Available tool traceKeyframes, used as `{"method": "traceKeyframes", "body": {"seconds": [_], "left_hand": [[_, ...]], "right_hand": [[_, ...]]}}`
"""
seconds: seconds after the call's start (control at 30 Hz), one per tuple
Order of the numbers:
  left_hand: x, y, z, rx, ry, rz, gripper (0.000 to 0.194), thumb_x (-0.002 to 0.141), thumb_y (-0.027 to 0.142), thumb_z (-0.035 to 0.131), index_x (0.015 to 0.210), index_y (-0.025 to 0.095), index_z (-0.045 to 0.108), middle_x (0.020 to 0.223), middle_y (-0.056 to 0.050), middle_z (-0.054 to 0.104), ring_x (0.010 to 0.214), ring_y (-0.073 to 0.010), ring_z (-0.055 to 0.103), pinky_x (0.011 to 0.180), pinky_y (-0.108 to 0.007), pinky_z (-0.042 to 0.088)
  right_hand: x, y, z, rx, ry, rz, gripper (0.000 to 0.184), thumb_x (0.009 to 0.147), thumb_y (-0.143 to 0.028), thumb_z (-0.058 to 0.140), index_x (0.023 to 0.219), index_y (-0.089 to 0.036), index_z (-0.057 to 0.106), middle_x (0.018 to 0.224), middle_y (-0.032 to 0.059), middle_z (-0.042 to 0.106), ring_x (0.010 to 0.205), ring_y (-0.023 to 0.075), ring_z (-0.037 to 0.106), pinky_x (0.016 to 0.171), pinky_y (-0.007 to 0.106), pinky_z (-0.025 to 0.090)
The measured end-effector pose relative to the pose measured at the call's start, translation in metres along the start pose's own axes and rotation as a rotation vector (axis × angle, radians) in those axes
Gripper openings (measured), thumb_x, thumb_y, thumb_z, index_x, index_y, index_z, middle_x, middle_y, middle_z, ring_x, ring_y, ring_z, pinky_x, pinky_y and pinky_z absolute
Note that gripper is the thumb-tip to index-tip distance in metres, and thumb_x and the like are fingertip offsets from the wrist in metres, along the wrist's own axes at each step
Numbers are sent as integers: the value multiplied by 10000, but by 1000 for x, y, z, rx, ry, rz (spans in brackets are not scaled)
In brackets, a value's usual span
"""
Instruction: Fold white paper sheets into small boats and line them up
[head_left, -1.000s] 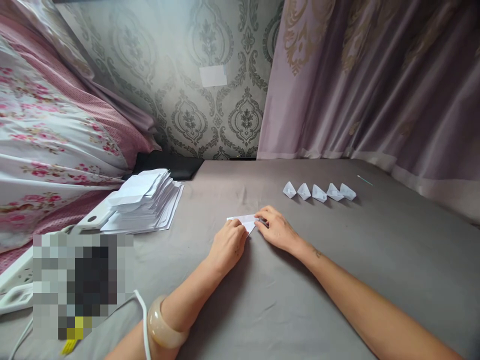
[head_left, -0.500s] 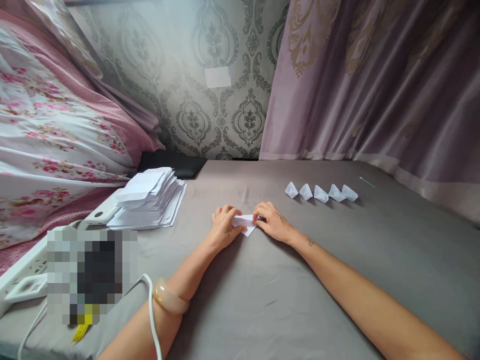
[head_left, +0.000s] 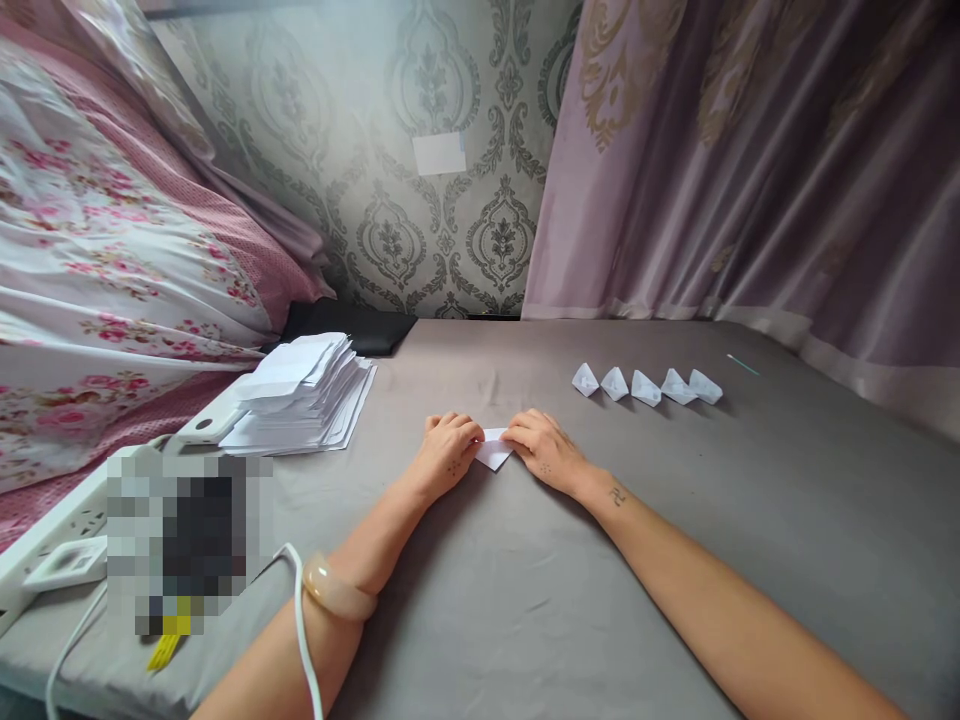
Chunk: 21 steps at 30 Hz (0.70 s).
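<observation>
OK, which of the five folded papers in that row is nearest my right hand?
The folded paper at the row's left end; the other four sit progressively farther right, away from your right hand.

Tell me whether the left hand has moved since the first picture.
Yes: the left hand has shifted slightly leftward, closer to the paper stack.

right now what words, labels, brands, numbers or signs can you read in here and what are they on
No word, brand or number can be read.
White plug: faint markings, too small to read.
Right forearm: a small dark hooked mark near the wrist, no legible word.
Pixelated patch: nothing can be made out.
Folded paper between the hands, paper stack, wall sheet: no legible writing.
</observation>
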<state>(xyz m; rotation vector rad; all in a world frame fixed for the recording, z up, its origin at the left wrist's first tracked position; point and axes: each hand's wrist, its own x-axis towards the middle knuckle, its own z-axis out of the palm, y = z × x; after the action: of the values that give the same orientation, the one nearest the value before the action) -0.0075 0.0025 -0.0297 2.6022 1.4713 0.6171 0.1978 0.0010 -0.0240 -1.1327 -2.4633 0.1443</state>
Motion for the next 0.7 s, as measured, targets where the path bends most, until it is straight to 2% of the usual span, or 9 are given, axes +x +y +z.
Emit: {"method": "traceKeyframes", "body": {"seconds": [0.27, 0.47, 0.6, 0.7], "left_hand": [[-4, -4, -10, 107, -48, 130, 256, 831, 78, 404, 881, 207, 619, 918, -32, 640, 841, -172, 532, 847, -359, 293], [-8, 3, -29, 158, -172, 194, 318, 741, 36, 402, 870, 188, 649, 881, -53, 632, 789, -168, 567, 822, -339, 333], [-10, 15, -33, 239, -193, 148, 190, 756, 133, 455, 722, 161, 640, 770, -68, 620, 703, -180, 573, 751, -331, 359], [-7, 23, -28, 281, -142, 42, 285, 850, 205, 387, 674, 159, 607, 730, -74, 606, 675, -185, 574, 667, -319, 352]], "right_hand": [[-4, -2, -4, -136, -75, -53, 291, 924, -88, 373, 980, -182, 642, 978, 61, 612, 877, 170, 478, 788, 291, 368], [-7, -2, -14, -60, -153, -34, 307, 878, -24, 370, 956, -185, 619, 995, 54, 590, 881, 160, 487, 763, 262, 379], [-8, -12, -21, -71, -172, 48, 300, 819, -14, 396, 950, -182, 607, 932, 49, 579, 845, 154, 502, 721, 252, 366], [-6, -28, -19, -209, -146, 90, 313, 875, -150, 405, 1137, -222, 561, 905, 60, 560, 818, 182, 491, 689, 283, 346]]}}
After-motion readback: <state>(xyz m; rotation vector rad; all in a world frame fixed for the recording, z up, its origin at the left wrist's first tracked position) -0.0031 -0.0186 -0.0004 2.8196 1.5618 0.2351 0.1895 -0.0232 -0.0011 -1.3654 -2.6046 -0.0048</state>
